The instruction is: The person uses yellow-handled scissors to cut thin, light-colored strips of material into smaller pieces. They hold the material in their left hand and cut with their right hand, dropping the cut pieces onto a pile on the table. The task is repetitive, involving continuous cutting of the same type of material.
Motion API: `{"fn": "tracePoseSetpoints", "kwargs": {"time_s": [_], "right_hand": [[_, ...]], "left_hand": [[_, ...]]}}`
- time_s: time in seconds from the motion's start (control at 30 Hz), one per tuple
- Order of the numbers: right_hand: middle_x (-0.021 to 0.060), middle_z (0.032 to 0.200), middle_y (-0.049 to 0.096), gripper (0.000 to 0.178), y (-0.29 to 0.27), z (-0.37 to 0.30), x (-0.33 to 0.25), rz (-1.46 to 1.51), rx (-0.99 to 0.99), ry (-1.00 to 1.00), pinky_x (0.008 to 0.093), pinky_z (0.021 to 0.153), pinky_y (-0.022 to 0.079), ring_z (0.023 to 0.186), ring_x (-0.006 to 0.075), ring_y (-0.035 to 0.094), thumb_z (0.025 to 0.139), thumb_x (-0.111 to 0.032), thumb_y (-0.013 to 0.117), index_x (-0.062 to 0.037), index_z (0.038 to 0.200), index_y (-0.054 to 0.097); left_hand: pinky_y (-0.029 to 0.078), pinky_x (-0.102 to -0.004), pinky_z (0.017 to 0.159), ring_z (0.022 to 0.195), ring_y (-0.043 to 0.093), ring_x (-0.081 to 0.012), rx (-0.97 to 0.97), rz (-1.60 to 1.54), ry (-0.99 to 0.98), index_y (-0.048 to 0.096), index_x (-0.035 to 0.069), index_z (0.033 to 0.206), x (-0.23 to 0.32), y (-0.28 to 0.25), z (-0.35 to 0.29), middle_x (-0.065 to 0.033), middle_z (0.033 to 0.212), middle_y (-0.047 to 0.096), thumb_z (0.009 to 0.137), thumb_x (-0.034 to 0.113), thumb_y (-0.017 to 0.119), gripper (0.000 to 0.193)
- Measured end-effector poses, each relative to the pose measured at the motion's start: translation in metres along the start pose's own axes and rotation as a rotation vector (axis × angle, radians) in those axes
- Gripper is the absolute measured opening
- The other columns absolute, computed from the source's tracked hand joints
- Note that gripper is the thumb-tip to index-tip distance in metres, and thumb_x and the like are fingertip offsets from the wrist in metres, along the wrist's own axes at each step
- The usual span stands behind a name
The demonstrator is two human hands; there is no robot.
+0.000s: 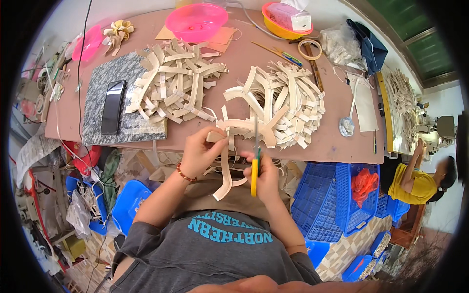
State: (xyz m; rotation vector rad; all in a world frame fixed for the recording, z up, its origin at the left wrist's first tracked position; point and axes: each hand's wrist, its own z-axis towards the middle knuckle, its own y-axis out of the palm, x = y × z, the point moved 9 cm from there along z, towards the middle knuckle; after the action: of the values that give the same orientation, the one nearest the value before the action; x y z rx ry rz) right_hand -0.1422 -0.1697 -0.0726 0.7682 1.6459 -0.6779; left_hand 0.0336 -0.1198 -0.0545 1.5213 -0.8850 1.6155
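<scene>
My left hand (198, 152) pinches a cream branched strap piece (225, 168) between thumb and fingers, just in front of the table edge. One end of the strap hangs down toward my lap, and its upper part reaches over the edge. In my right hand (268, 180) is a pair of scissors (254, 177) with yellow and green handles, the blades pointing away from me beside the strap. Past my hands lie two heaps of similar cream strap pieces, a left heap (171, 80) and a right heap (298, 105). Whether the blades touch the strap, I cannot tell.
A black phone (113, 107) lies on a speckled stone slab (95, 100) at left. At the back stand a pink basin (195, 22) and a yellow-red basin (281, 30). Blue crates (315, 198) sit below the table at right, where another person (415, 180) works.
</scene>
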Motion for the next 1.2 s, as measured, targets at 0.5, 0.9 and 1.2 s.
{"fn": "tracePoseSetpoints", "kwargs": {"time_s": [0.5, 0.9, 1.2], "right_hand": [[0.0090, 0.066, 0.056, 0.037, 0.022, 0.066, -0.061, -0.286, 0.243, -0.354, 0.0303, 0.049, 0.042, 0.052, 0.0171, 0.055, 0.073, -0.022, 0.075, -0.0017, 0.089, 0.048], [0.0101, 0.068, 0.053, 0.036, 0.019, 0.038, -0.093, -0.513, 0.250, -0.447, 0.0314, 0.055, 0.048, 0.054, 0.0223, 0.056, 0.071, -0.015, 0.073, -0.0010, 0.091, 0.047], [0.0090, 0.079, 0.056, 0.032, -0.087, 0.082, -0.177, -1.079, 0.659, -0.560, 0.0281, 0.059, 0.044, 0.064, 0.0165, 0.055, 0.074, -0.010, 0.070, -0.0016, 0.098, 0.051]], "left_hand": [[0.046, -0.0193, 0.066, 0.075, 0.055, -0.0031, -0.295, -0.267, -0.217, 0.061, 0.003, 0.096, -0.004, 0.018, -0.041, 0.0013, 0.083, 0.062, 0.082, 0.006, 0.067, 0.015], [0.046, -0.0222, 0.063, 0.071, 0.057, -0.0059, -0.770, -0.021, -0.147, 0.062, 0.004, 0.074, 0.019, 0.008, -0.073, -0.0014, 0.076, 0.064, 0.076, 0.008, 0.070, 0.009], [0.044, -0.0184, 0.056, 0.063, 0.056, -0.0059, -0.091, -0.564, -0.350, 0.051, 0.007, 0.085, -0.011, -0.032, -0.037, 0.0000, 0.073, 0.059, 0.078, 0.002, 0.066, 0.017]]}}
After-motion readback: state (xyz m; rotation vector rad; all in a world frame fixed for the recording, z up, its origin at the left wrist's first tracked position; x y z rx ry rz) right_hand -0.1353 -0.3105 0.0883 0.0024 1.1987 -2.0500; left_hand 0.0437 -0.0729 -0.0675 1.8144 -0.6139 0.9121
